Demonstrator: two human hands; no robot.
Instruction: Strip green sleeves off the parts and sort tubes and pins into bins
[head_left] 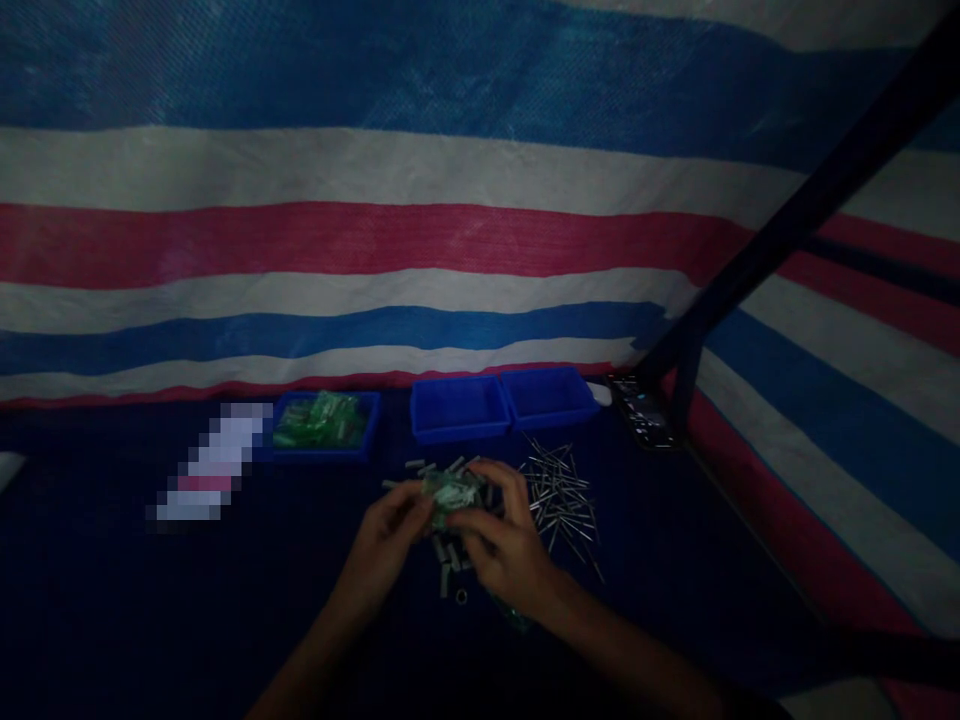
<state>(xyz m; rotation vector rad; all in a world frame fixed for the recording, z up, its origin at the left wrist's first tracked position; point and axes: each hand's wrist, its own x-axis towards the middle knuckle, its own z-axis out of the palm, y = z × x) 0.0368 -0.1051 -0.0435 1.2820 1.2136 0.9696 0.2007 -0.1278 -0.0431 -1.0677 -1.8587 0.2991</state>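
Observation:
Between my two hands is a small clear, greenish plastic bag (452,492) with pale contents that I cannot make out. My left hand (395,525) pinches its left edge. The fingers of my right hand (504,535) close around its right side. Below and around the bag lie several short grey tube-like pieces (445,580), partly hidden by my hands; one ring-shaped end (461,597) faces up. Right of my right hand spreads a loose pile of thin metal rods (561,495). Another bit of greenish plastic (515,617) shows under my right wrist.
A blue tray (373,428) of green plastic packets (324,420) stands at the back left. Two more blue trays (459,432) (551,412) sit side by side at the back. A phone (643,412) lies at the right, beside a dark metal frame (739,265). Striped sheeting (375,240) hangs behind.

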